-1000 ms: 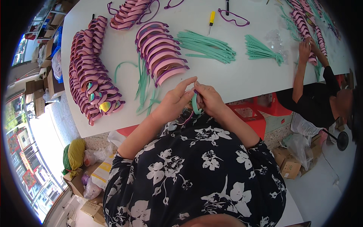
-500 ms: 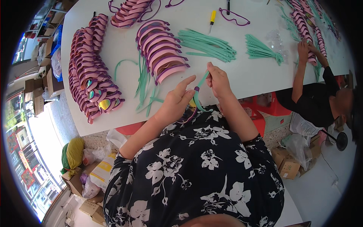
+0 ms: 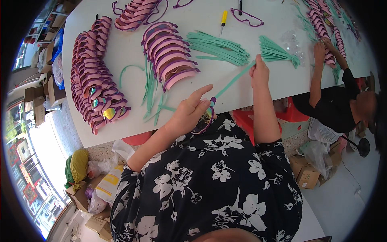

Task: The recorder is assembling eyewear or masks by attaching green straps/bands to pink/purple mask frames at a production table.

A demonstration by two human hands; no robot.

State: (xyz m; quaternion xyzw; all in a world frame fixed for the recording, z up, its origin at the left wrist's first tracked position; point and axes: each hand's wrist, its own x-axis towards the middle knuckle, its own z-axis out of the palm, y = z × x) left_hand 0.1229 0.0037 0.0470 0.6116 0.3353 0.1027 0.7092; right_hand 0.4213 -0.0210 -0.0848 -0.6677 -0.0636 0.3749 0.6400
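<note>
My left hand grips a pair of purple goggles with a shiny yellowish lens, held over the table's near edge. The index finger points out while the thumb rests by the goggles' side. From that side a green strap runs taut up to the right. My right hand pinches the strap's far end, closed around it. Beyond my hands lie a pile of green straps and a fanned bundle of green straps. A row of pink-and-purple goggles stands just past my left hand.
More stacked goggles cover the table's left side. A yellow screwdriver and an empty purple frame lie farther back. At the right, a co-worker handles other goggles. Red stools stand under the table edge.
My right hand has moved right and away from me, drawing the green strap from a loop into a straight line. My left hand stays almost in place with the goggles.
</note>
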